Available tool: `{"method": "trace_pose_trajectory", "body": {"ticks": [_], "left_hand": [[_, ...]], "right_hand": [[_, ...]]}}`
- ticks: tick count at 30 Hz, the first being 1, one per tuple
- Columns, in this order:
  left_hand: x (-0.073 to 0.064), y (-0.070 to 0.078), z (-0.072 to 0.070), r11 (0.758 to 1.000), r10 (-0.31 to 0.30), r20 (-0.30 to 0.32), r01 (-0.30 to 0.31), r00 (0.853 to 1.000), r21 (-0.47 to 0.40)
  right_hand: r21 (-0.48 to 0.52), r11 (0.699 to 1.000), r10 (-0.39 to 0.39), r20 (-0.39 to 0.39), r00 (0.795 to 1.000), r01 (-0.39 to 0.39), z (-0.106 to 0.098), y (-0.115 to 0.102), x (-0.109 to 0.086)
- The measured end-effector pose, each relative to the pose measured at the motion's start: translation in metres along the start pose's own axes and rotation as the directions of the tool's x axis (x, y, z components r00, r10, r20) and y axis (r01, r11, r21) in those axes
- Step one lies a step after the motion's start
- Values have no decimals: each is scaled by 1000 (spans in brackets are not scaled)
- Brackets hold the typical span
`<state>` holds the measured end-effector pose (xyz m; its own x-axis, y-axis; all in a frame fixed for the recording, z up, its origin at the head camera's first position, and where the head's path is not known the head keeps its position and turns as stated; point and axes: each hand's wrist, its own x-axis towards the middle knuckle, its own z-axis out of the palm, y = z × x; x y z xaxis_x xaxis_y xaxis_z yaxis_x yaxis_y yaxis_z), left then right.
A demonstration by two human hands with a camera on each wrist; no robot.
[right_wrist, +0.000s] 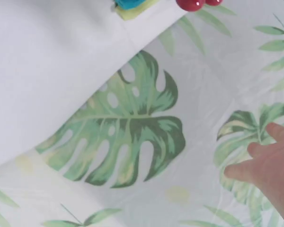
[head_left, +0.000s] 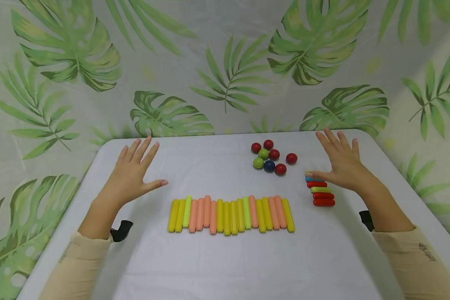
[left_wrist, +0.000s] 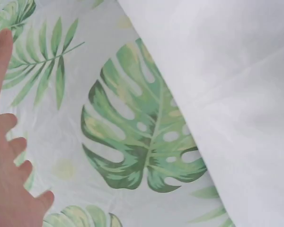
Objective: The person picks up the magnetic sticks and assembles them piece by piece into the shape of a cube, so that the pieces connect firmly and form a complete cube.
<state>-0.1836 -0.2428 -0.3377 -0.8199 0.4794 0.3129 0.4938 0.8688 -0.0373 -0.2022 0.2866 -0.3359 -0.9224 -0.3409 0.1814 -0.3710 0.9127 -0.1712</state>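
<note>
Both hands are raised over the white table with fingers spread and nothing in them. My left hand (head_left: 133,175) is beyond the left end of a row of yellow, salmon and lime-green sticks (head_left: 226,217). On the other side, my right hand (head_left: 345,166) overlaps the top of a short column of small red, green and blue sticks (head_left: 323,196), its thumb covering part of them. Shiny red balls (head_left: 280,169), green balls (head_left: 258,163) and one dark blue ball (head_left: 269,166) lie grouped left of that hand. The wrist views show only parts of each hand at the frame's side.
The white tabletop (head_left: 202,266) ends at a far edge against a leaf-print cloth (head_left: 243,121), which also hangs at both sides. A black strap (head_left: 122,231) shows at the left wrist, another black piece (head_left: 366,220) at the right.
</note>
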Motion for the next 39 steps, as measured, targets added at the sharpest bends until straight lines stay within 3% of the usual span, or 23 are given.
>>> {"method": "trace_pose_trajectory", "body": {"ticks": [3,5,7,9,11,14,17,19,22,25,28,30,34,37,39], "left_hand": [[-6,1,10,997,47,-85,-53,995,-61],[-12,3,18,991,42,-86,-53,995,-121],[-18,8,26,978,1,-32,-7,999,-209],[-26,15,33,946,-59,71,78,996,-314],[-32,23,41,890,-119,196,192,973,-413],[-38,34,53,803,-160,371,339,915,-490],[-40,45,62,743,-167,482,431,860,-512],[-40,52,64,727,-177,523,469,834,-502],[-38,60,65,716,-213,553,514,805,-473],[-36,65,62,729,-242,567,533,787,-430],[-34,66,58,727,-267,556,543,787,-420],[-33,64,56,721,-286,527,542,800,-431],[-30,61,54,700,-324,407,505,854,-504],[-26,64,53,672,-336,296,448,894,-590],[-22,66,52,649,-338,230,403,913,-645]], "right_hand": [[76,997,-7,4,1000,6,7,1,9],[131,991,-6,15,1000,4,12,2,15],[186,983,-9,32,999,2,18,3,22],[242,970,-19,56,998,5,25,4,29],[306,952,-32,84,996,5,32,6,34],[380,925,-45,126,991,-7,42,10,42],[424,905,-41,175,984,-38,54,15,49],[438,896,-34,213,977,-64,62,18,53],[453,885,-20,274,962,-111,72,19,60],[436,886,8,327,945,-158,80,18,66],[404,896,36,343,939,-183,83,15,69],[372,910,55,337,940,-186,85,15,71],[349,915,89,313,946,-201,81,14,72],[402,891,102,279,955,-213,72,9,72],[456,868,92,237,967,-194,65,4,72]]}}
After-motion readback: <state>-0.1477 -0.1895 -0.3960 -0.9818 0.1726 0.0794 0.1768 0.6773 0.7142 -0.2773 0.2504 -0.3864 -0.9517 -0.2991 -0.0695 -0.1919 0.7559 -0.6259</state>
